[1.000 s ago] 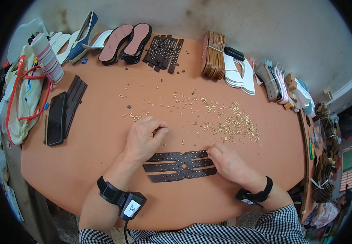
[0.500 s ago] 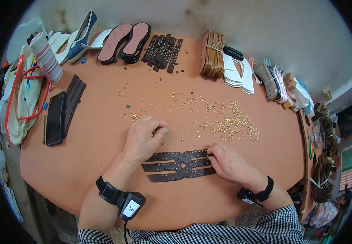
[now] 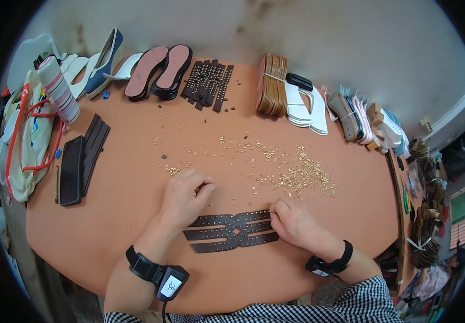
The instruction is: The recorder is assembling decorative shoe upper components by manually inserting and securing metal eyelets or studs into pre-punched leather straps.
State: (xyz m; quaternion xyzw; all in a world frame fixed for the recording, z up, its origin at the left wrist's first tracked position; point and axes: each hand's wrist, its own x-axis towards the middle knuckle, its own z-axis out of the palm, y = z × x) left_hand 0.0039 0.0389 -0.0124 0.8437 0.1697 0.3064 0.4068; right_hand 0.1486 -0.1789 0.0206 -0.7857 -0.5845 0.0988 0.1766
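A dark brown shoe upper (image 3: 236, 248), cut into several strips and dotted with metal studs, lies flat on the table. My right hand (image 3: 298, 225) is closed at its right side, fingertips pinching the end of the top strip. My left hand (image 3: 185, 195) is curled above the upper left strip, thumb pressed against the fingers. Whatever those fingers hold, if anything, is hidden. Small gold studs (image 3: 302, 175) are scattered beyond both hands, thickest toward the right, with a little cluster (image 3: 172, 170) just past my left hand.
Finished-looking studded strips (image 3: 206, 81), pink-topped soles (image 3: 172, 67), bundled brown soles (image 3: 271, 89) and white cutouts (image 3: 299, 110) line the back. At left lie a phone (image 3: 71, 172), plain dark strips (image 3: 96, 151), a striped bottle (image 3: 60, 91) and a bag (image 3: 36, 134). A person (image 3: 435, 280) is at far right.
The view has tilted, so the table and its things sit slightly lower and more left. Both hands keep nearly the same places around the shoe upper.
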